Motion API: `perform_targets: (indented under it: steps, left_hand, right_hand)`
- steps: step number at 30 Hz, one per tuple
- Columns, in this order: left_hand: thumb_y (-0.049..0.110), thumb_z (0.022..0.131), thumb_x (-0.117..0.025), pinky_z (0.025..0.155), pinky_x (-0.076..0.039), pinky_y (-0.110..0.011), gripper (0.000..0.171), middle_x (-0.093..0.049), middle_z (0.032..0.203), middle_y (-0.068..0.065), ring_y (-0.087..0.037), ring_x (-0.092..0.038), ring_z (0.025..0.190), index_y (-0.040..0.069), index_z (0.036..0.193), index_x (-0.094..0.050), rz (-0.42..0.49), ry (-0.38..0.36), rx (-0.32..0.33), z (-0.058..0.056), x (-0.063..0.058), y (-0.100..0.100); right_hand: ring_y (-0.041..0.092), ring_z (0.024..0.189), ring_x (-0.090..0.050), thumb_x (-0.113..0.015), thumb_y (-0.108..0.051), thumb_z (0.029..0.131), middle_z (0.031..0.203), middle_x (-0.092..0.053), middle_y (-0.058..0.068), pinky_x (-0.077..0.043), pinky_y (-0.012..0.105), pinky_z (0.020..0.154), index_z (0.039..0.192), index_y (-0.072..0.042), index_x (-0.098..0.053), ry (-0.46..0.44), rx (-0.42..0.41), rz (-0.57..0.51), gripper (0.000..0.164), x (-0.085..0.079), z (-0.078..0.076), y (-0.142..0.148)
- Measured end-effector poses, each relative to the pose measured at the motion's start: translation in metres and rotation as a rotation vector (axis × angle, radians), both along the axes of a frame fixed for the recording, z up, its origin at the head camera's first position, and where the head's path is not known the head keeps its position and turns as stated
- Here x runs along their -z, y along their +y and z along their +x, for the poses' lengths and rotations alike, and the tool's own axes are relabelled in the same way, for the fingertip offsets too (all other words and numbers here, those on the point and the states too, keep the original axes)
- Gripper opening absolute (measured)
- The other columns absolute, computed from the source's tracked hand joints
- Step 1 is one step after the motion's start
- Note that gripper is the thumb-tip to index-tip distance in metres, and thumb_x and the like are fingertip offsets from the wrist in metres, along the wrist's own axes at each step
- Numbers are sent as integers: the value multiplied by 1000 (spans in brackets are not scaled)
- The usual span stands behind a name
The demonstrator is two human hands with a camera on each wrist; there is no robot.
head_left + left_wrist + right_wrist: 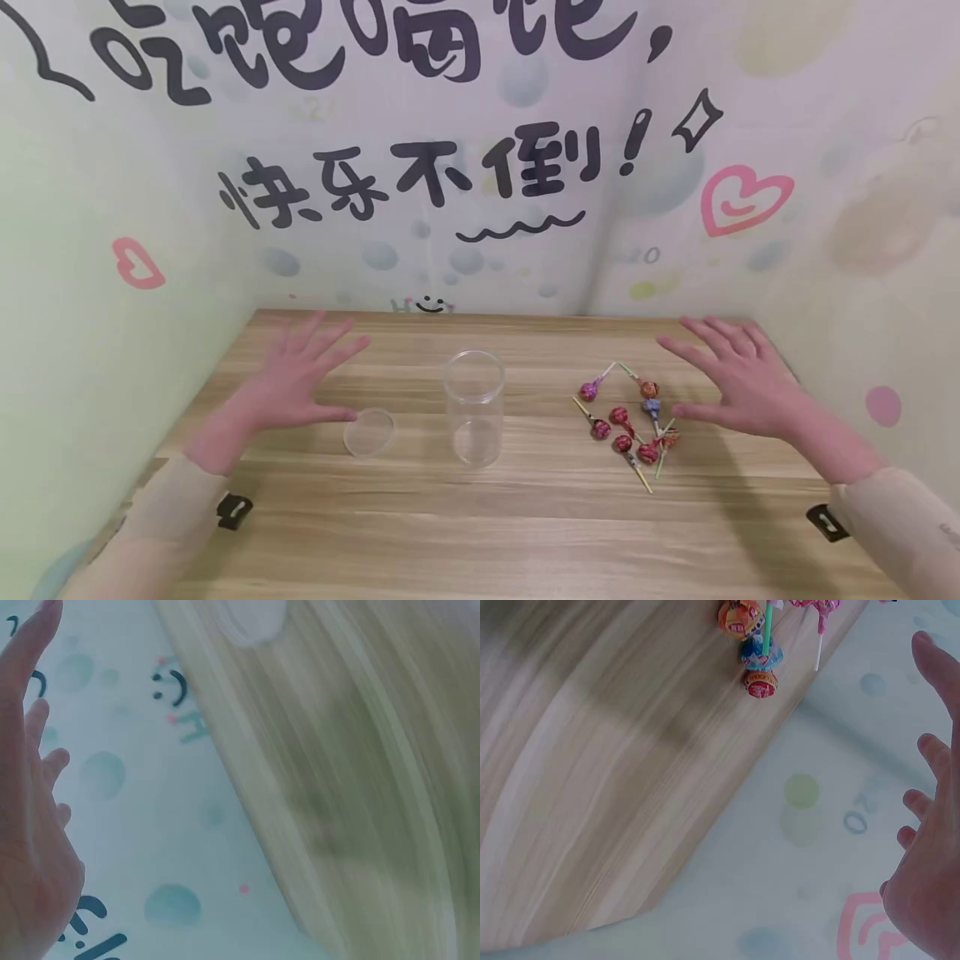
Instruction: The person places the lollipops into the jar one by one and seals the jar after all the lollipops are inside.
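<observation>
My left hand (288, 383) hovers with spread fingers above the left side of the table, its thumb tip overlapping the edge of a clear round lid (370, 432) in the head view. To the right of that lid, a transparent plastic jar (475, 408) stands upright with its top uncovered. Several wrapped lollipops (618, 415) lie scattered right of the jar, their sticks pointing various ways. Over the table's right side, just past the lollipops, my right hand (742, 383) is held with fingers apart and nothing in it. The right wrist view shows a blue-wrapped lollipop (761, 652) among others.
A wood-grain table (450, 542) fills the lower middle. Pale printed walls (360, 275) with dark lettering and pink hearts border its back and both sides. Each sleeve has a small black clip-like piece (234, 510) near the wrist.
</observation>
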State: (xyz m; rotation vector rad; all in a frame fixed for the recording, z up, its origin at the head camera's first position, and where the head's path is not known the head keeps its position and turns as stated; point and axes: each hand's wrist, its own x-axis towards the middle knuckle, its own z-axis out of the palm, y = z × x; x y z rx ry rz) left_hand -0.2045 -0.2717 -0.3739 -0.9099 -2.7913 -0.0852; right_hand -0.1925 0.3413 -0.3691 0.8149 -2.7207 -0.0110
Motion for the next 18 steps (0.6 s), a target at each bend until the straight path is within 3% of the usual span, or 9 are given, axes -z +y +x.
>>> perform_targets:
  steps: [5,8,14,18]
  left_hand:
    - [73,74,-68,114,-3,-79,102,-24,165,-11,-49,-7,151,30,156,-27,44,-21,-3,2,6,17]
    - [68,73,-72,115,-5,-79,103,-22,165,-10,-50,-8,151,28,157,-26,79,-31,2,3,11,28]
    - [59,74,-78,117,-4,-76,106,-15,167,-11,-48,-8,151,25,158,-22,166,-122,23,10,27,59]
    - [57,74,-78,120,-8,-71,108,-16,167,-10,-45,-10,152,20,158,-22,197,-133,39,15,36,78]
  right_hand:
    - [43,139,-29,-80,-55,72,157,-33,16,-20,70,107,151,-30,-38,-24,-12,-29,93,4,2,-8]
    - [43,140,-28,-81,-53,72,158,-31,16,-20,70,106,150,-28,-40,-34,-30,-61,92,6,4,-13]
    - [42,140,-29,-81,-54,72,160,-31,13,-21,69,106,148,-28,-44,-23,-37,-84,89,10,8,-19]
    - [42,140,-29,-81,-53,73,159,-32,14,-23,69,105,148,-29,-44,-29,-21,-94,87,15,12,-20]
